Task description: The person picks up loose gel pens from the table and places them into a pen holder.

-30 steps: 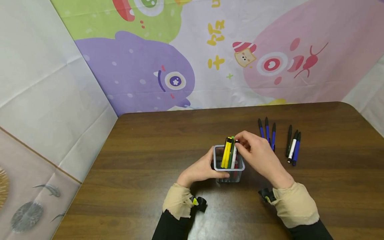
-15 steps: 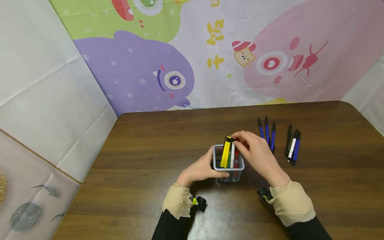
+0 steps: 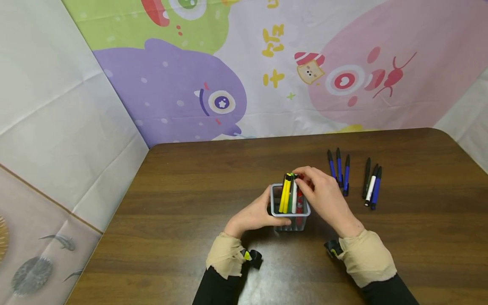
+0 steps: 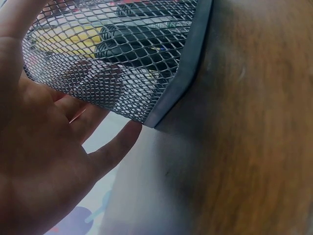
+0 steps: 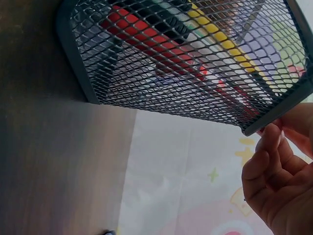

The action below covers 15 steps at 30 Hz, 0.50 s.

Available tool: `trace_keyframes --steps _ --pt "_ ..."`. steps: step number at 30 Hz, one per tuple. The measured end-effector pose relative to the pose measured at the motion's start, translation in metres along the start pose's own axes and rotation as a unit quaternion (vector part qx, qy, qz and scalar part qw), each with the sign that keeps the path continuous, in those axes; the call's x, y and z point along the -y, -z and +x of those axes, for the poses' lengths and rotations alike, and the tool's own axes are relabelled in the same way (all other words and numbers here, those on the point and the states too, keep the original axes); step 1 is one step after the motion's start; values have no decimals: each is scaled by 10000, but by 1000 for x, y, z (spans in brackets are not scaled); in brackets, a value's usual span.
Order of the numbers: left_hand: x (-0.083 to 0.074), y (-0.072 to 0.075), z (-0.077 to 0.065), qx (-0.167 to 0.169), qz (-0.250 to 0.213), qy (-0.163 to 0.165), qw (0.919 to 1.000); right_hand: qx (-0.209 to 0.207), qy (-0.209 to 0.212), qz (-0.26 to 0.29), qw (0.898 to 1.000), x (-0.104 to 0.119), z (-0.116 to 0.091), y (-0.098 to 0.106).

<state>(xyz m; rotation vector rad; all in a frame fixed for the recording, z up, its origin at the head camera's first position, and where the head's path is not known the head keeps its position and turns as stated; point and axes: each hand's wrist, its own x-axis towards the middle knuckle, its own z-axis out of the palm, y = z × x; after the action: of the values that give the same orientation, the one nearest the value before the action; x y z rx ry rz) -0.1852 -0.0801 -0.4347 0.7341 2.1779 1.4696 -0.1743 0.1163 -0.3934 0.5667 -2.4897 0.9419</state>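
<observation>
A mesh pen holder (image 3: pixel 289 215) with a grey rim stands on the wooden table, gripped at its left side by my left hand (image 3: pixel 252 216). Inside lean yellow markers (image 3: pixel 285 198), a green marker (image 3: pixel 290 204), a white marker (image 3: pixel 294 200) and a red marker (image 3: pixel 300 204). My right hand (image 3: pixel 327 195) pinches the top of the white marker, thumb and fingertips just over the far right rim and partly hiding the marker tops. From the right wrist view, the curled fingers (image 5: pixel 266 166) sit right at the mesh rim. The left wrist view has the thumb (image 4: pixel 117 147) against the holder's mesh.
Right of the holder, blue pens (image 3: pixel 339 165) with black caps lie behind my right hand. Farther right lie a black pen (image 3: pixel 366 178), another white marker (image 3: pixel 371 188) and a blue marker (image 3: pixel 375 191). A cartoon-printed cloth (image 3: pixel 263 106) hangs beyond the table's back edge.
My right hand has shifted slightly left, and the white marker's upper end has moved left with it. The red marker now shows more. The left hand has kept its hold on the holder.
</observation>
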Motion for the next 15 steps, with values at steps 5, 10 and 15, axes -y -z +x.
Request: trace_keyframes --steps 5,10,15 --pt "-8 0 -2 54 -26 55 10000 60 -6 -6 10000 0 -1 1" --pt "-23 2 -8 80 -122 51 9999 123 2 -14 9999 1 0 3" --pt "-12 0 -5 41 -99 41 9999 108 -11 6 9999 -1 0 3"
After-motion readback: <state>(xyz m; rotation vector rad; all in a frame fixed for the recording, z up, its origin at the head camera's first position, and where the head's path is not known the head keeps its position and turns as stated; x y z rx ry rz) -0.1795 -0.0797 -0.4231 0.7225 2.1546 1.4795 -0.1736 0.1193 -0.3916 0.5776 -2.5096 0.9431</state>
